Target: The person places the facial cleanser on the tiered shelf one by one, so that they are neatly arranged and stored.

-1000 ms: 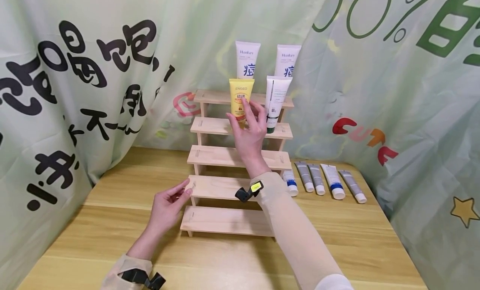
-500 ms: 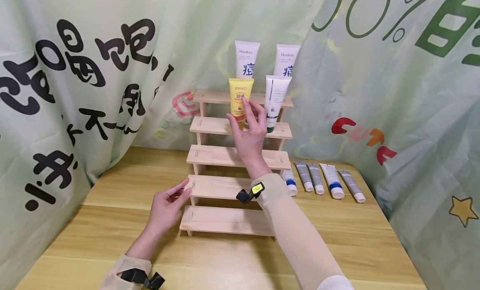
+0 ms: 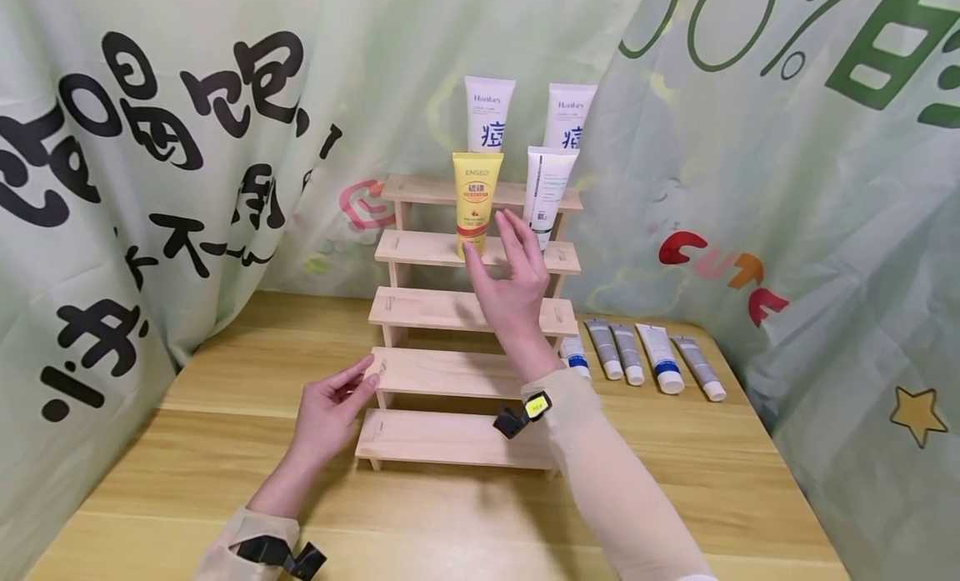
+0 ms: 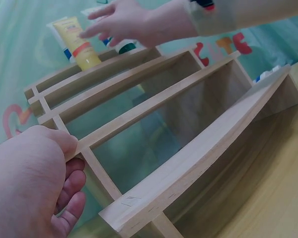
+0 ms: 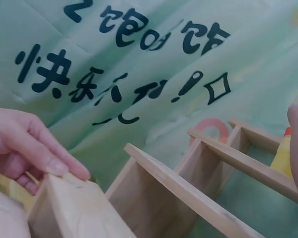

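A yellow squeeze tube (image 3: 477,189) stands upright on the second-highest step of a wooden stepped display stand (image 3: 420,310). My right hand (image 3: 513,293) is just right of it, fingers spread and thumb near its base, gripping nothing. Beside that hand stands a white tube (image 3: 551,181), its lower end partly hidden by the fingers. Two white tubes with blue print, one at left (image 3: 489,110) and one at right (image 3: 570,110), rise behind on the top step. With thumb and fingers, my left hand (image 3: 330,414) pinches the left end of a lower step; the left wrist view shows this grip closely.
Several grey and white tubes (image 3: 660,360) lie on the wooden table (image 3: 675,481) right of the stand, one partly hidden behind it. A printed curtain (image 3: 847,256) hangs behind and along both sides.
My right hand has let go of the yellow tube and drawn slightly right and down, fingers opening. The tube stays on its step. My left hand keeps its hold on the stand.
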Demonstrator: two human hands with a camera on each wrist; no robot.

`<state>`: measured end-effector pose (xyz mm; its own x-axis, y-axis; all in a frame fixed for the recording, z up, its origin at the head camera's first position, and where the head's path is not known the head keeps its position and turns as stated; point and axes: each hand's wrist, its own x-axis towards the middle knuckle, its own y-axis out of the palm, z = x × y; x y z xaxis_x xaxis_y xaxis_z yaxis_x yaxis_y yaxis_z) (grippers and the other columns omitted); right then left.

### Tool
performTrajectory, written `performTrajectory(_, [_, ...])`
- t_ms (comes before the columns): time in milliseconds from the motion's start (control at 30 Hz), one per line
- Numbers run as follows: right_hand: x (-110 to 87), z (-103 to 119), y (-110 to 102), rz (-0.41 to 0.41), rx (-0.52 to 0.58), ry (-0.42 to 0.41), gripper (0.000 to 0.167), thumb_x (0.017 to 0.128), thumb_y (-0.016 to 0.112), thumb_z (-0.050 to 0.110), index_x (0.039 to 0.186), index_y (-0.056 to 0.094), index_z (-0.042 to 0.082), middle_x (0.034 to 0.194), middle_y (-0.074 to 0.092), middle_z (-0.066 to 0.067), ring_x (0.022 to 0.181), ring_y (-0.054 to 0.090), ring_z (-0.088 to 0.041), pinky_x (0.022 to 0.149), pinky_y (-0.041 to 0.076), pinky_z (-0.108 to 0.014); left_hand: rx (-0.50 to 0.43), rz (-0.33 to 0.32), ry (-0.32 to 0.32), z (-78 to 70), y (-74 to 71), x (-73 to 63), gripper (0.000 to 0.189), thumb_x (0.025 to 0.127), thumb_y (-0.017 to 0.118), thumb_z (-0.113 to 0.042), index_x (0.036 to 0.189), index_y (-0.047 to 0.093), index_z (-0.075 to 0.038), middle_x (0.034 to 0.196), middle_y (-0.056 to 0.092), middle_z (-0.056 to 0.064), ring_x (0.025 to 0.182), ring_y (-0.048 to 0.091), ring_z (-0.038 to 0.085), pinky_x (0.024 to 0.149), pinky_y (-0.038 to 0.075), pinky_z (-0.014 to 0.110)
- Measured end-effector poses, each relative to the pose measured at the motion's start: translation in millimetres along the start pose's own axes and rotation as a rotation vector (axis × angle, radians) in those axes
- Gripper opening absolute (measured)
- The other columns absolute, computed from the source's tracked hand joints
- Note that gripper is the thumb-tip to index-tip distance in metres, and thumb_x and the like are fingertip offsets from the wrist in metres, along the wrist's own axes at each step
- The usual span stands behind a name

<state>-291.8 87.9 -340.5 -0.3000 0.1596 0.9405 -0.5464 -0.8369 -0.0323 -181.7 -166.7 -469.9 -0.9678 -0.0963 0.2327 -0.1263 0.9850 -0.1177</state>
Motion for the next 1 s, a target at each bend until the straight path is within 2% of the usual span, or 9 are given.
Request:
performTrajectory(67, [-2.7, 3.1, -9.8, -0.003, 0.010, -0.017, 0.052, 0.085, 0.091, 0.010, 0.131, 0.071, -0.005, 0.132, 0.068, -0.022, 0.125, 0.064, -0.029, 0.106, 0.052, -0.039, 0.002, -0.001, 0.001, -0.2, 0.6, 0.1, 0.035, 0.098, 0.079, -0.015, 0.133, 0.074, -0.007, 0.102, 0.073, 0.017, 0.084, 0.065, 0.017, 0.069, 0.056, 0.024])
performTrajectory(300, [-8.5, 15.2, -45.1, 0.023, 0.059, -0.024, 0.045, 0.082, 0.093, 0.012, 0.120, 0.073, -0.003, 0.129, 0.073, -0.012, 0.121, 0.067, -0.028, 0.092, 0.057, -0.036, 0.018, -0.008, 0.005, 1.0, 0.2, 0.8, 0.036, 0.099, 0.078, -0.014, 0.134, 0.073, -0.007, 0.105, 0.075, 0.013, 0.084, 0.063, 0.009, 0.068, 0.055, 0.022])
performTrajectory(533, [-11.4, 16.6, -84.7, 0.119, 0.047, -0.009, 0.051, 0.082, 0.092, 0.014, 0.126, 0.070, -0.002, 0.131, 0.070, -0.012, 0.109, 0.068, -0.029, 0.087, 0.055, -0.035, 0.003, -0.017, 0.005, 0.0, 0.0, 0.0, 0.035, 0.098, 0.079, -0.013, 0.132, 0.075, -0.006, 0.099, 0.075, 0.011, 0.080, 0.063, 0.012, 0.065, 0.054, 0.022])
performTrajectory(667, [-12.3, 10.5, -111.0, 0.187, 0.023, 0.010, 0.056, 0.083, 0.090, 0.013, 0.133, 0.068, -0.002, 0.129, 0.070, -0.015, 0.109, 0.067, -0.030, 0.088, 0.055, -0.035, -0.013, -0.014, 0.001, -0.7, 1.4, -0.2, 0.034, 0.099, 0.079, -0.013, 0.132, 0.075, -0.007, 0.097, 0.074, 0.010, 0.080, 0.063, 0.013, 0.065, 0.055, 0.022])
performTrajectory(833, [-12.8, -1.1, -142.7, 0.257, 0.006, 0.080, 0.058, 0.084, 0.089, 0.005, 0.137, 0.067, 0.000, 0.128, 0.070, -0.014, 0.110, 0.069, -0.028, 0.087, 0.059, -0.041, -0.014, -0.010, 0.003, -0.2, 1.3, 0.1, 0.034, 0.099, 0.078, -0.013, 0.132, 0.074, -0.006, 0.099, 0.075, 0.010, 0.081, 0.063, 0.012, 0.065, 0.055, 0.022])
performTrajectory(1000, [-17.2, -17.1, -172.4, 0.296, -0.051, 0.193, 0.062, 0.082, 0.089, -0.003, 0.139, 0.067, 0.004, 0.130, 0.069, -0.014, 0.106, 0.071, -0.031, 0.088, 0.059, -0.030, -0.010, -0.010, 0.004, -0.1, 1.7, 0.6, 0.034, 0.099, 0.078, -0.014, 0.132, 0.074, -0.007, 0.103, 0.076, 0.013, 0.082, 0.063, 0.011, 0.066, 0.055, 0.023])
